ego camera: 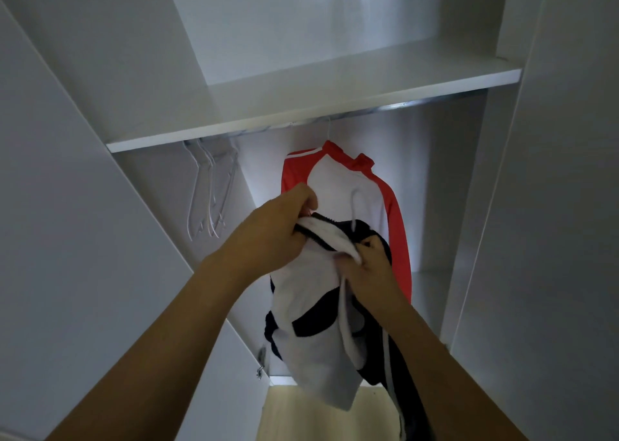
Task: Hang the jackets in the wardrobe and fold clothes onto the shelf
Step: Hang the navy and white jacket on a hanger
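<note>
Nearest: your right hand [370, 261] and left hand [274, 229], both raised in front of the open wardrobe. Each has fingers curled tight into the top edge of a black-and-white jacket [311, 313], which hangs limp between your forearms. Just behind it, a red-and-white jacket [338, 186] hangs from the rail [385, 108]. Left on the same rail: a cluster of bare hangers [209, 186]. Above, the white shelf [301, 105].
</note>
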### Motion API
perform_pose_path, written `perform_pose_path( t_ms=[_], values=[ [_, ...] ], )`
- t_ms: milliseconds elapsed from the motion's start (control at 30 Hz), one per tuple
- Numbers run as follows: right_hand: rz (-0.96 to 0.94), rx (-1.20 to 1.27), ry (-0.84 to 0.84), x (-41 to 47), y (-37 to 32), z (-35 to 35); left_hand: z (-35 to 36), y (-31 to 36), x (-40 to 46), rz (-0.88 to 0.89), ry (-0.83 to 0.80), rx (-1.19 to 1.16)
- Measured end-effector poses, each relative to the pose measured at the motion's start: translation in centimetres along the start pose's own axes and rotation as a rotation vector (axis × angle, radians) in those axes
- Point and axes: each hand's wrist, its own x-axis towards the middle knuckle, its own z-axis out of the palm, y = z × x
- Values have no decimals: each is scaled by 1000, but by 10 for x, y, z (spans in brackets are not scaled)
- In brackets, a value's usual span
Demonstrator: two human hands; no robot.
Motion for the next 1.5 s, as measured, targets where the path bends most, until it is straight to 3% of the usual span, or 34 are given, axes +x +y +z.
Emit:
perform_pose_path(
  t_ms=[100, 167, 267, 400, 500, 667, 733, 833, 967, 1100, 1233, 1367, 1500],
  values=[
    [79, 286, 208, 0, -10, -9, 10, -29, -12, -199, -295, 63],
    [94, 292, 240, 1, -15, -12, 25, -47, -27, -309, -378, -89],
    [120, 290, 250, 4, -18, -11, 51, -67, -44, -389, -294, -269],
    [148, 233, 230, 6, -5, -16, 67, -79, -52, -477, 50, -452],
    [139, -60, 145, 6, 8, -29, 52, -76, -45, -406, 213, -434],
    [114, -232, -57, -4, 18, -28, 11, -53, -23, 38, -45, 33],
    [82, -288, -107, -3, 16, -22, 6, -42, -14, 133, -112, 211],
    [-32, -355, -70, -2, 13, -10, 6, -31, -10, 189, -122, 253],
    [-40, -291, -42, 3, 11, -4, 11, -31, -17, 103, -79, 115],
    [23, -158, 27, 6, 15, -8, 14, -45, -32, -126, 16, -141],
    [1, -272, -71, 1, 10, -8, 21, -41, -40, -206, -30, -385],
    [-55, -373, -146, 4, 3, -2, 19, -29, -33, -146, -124, -388],
    [36, -231, -132, 6, 6, -1, 17, -29, -35, -211, -26, -351]
  ],
)
